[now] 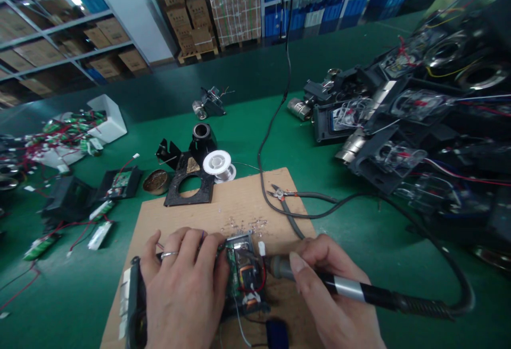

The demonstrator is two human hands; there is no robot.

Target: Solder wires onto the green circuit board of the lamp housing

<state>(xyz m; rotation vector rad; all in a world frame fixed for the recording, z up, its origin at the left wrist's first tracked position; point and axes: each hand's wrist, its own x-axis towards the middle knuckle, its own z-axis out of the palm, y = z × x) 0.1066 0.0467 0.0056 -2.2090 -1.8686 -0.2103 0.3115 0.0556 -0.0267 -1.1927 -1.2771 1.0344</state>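
In my right hand [331, 290] is a soldering iron [347, 288], held like a pen with its tip end at the right side of an opened dark device housing [255, 306]. My left hand [186, 285] lies over the housing's left part, fingers curled around it and thumb along the circuit board [232, 272]. Inside the housing, a copper-coloured coil and red wires show. A white connector [262, 248] stands by the iron's tip. The exact contact point of the tip is blurred. Much of the housing's left part is hidden beneath my left hand.
A cardboard sheet [235, 205] lies under the work, with solder bits, side cutters [285, 200], a solder spool [217, 164] and a black stand [189, 189]. The iron's cable [265, 179] loops across the right. Housings [379, 131] pile up right; wired green packs [72, 131] lie left.
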